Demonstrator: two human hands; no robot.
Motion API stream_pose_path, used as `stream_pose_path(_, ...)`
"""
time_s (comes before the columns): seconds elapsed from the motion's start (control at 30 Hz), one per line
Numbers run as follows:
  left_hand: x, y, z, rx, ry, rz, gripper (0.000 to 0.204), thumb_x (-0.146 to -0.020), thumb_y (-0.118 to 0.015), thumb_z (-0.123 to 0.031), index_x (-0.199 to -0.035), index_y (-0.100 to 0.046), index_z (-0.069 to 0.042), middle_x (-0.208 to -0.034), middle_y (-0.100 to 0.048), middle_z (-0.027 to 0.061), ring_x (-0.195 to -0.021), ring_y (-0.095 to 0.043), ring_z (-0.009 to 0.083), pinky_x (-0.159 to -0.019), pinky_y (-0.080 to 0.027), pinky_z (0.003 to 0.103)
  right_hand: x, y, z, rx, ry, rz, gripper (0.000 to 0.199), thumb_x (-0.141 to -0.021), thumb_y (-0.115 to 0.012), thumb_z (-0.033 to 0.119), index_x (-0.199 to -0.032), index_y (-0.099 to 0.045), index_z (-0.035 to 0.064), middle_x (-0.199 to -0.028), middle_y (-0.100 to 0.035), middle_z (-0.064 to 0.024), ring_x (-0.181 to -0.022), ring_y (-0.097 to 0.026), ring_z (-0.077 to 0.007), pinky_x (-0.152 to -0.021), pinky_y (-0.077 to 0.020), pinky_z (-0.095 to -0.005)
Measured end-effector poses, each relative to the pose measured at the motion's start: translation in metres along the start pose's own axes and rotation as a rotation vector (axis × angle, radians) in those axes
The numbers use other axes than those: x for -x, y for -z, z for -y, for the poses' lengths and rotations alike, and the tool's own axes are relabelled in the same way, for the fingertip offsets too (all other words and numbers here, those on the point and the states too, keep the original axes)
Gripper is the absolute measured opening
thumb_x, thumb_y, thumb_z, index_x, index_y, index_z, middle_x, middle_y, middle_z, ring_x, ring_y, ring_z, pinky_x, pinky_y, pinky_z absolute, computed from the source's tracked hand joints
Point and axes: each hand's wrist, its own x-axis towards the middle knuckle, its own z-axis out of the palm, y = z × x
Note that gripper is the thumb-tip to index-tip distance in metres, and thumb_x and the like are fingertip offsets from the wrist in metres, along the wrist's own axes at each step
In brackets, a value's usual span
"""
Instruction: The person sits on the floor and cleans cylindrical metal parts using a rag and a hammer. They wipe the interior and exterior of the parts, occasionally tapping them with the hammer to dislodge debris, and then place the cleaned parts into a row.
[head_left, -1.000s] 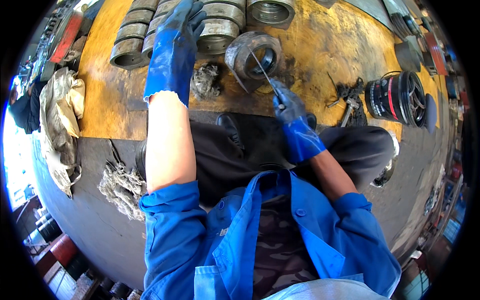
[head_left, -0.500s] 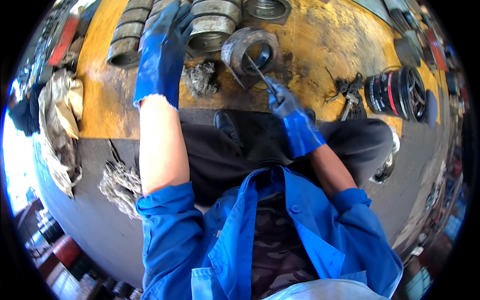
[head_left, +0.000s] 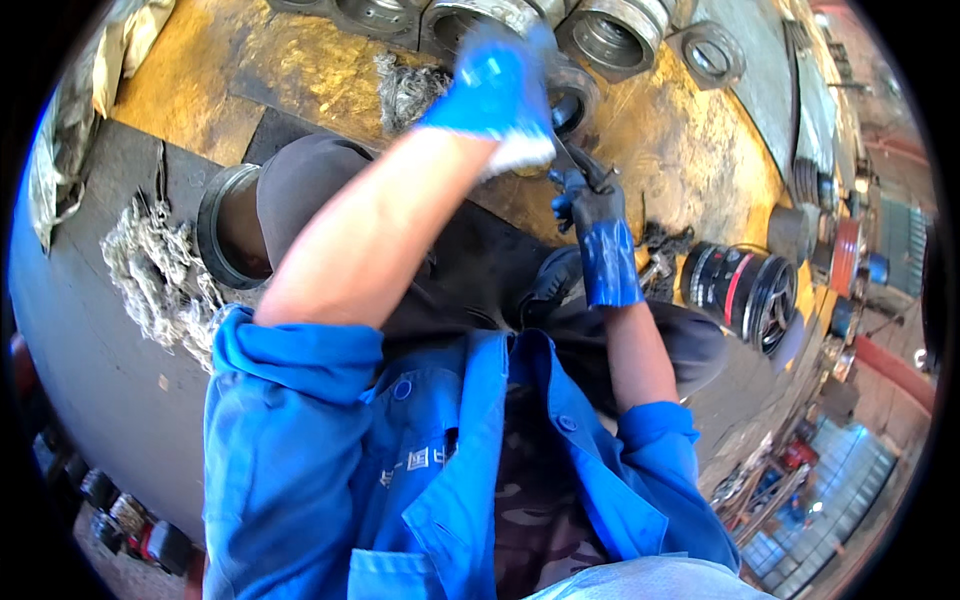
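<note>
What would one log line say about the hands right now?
left hand: on metal ring | right hand: gripping thin tool | nearby: black can, rag

waste wad (head_left: 160,275) left, can (head_left: 745,290) right

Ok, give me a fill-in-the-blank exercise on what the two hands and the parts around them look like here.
1. Both hands wear gloves of the colour ____.
2. The right hand grips a thin dark ____.
3. The left hand is over a round metal ____ on the yellow surface.
4. The black can with the red band lies on the person's ____ side.

Missing words: blue; tool; ring; right
</note>
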Motion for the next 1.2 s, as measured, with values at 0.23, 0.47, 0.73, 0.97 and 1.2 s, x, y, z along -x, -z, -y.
stream_pose_path(0.23, -0.017, -0.143, 0.056, 0.009, 0.112, 0.069, 0.037, -0.091, -0.056, -0.019, -0.124, -0.062, -0.003, -0.114, -0.068, 0.0186, -0.109, -0.065, 0.0341, -0.096, -0.044, 0.056, -0.017, -0.013, -0.052, -0.033, 0.269, -0.053, 0.034, -0.097, -0.06, 0.023, -0.127, -0.064, 0.0086, -0.107, -0.071, -0.0104, -0.073, -0.066, -0.014, -0.058, -0.0522, -0.03)
stream_pose_path(0.47, -0.017, -0.155, 0.053, -0.486, 0.076, 0.42, 0.028, -0.089, -0.057, -0.023, -0.103, -0.077, -0.01, -0.109, -0.073, 0.0126, -0.103, -0.069, 0.0332, -0.085, -0.042, 0.072, -0.038, -0.018, -0.082, -0.357, 0.244, -0.024, 0.032, -0.092, -0.062, 0.001, -0.123, -0.062, -0.0029, -0.113, -0.069, -0.0116, -0.097, -0.064, -0.0184, -0.084, -0.0529, -0.0328)
stream_pose_path(0.73, -0.023, -0.166, 0.07, -0.482, -0.051, 0.534, 0.041, -0.077, -0.065, -0.035, -0.105, -0.076, -0.006, -0.105, -0.072, 0.0175, -0.104, -0.068, 0.0352, -0.094, -0.043, 0.064, -0.041, -0.02, -0.102, -0.341, 0.362, -0.004, 0.033, -0.094, -0.06, 0.002, -0.126, -0.06, -0.004, -0.119, -0.067, -0.0126, -0.106, -0.063, -0.0189, -0.091, -0.0504, -0.0335)
stream_pose_path(0.97, -0.029, -0.185, 0.087, -0.463, -0.083, 0.496, 0.034, -0.082, -0.062, -0.032, -0.101, -0.077, -0.008, -0.104, -0.073, 0.0153, -0.1, -0.069, 0.0338, -0.09, -0.048, 0.056, -0.046, -0.02, -0.105, -0.354, 0.34, 0.066, 0.031, -0.095, -0.06, 0.004, -0.124, -0.06, -0.0056, -0.119, -0.067, -0.0127, -0.103, -0.064, -0.0184, -0.09, -0.0511, -0.0328)
stream_pose_path(1.2, -0.018, -0.16, 0.074, -0.487, -0.023, 0.418, 0.037, -0.084, -0.068, -0.034, -0.089, -0.071, 0.002, -0.096, -0.072, 0.0187, -0.091, -0.069, 0.0294, -0.075, -0.053, 0.038, -0.027, -0.029, -0.086, -0.375, 0.377, 0.043, 0.03, -0.096, -0.062, 0.01, -0.122, -0.061, -0.0047, -0.115, -0.068, -0.0118, -0.102, -0.064, -0.0186, -0.089, -0.0511, -0.0331)
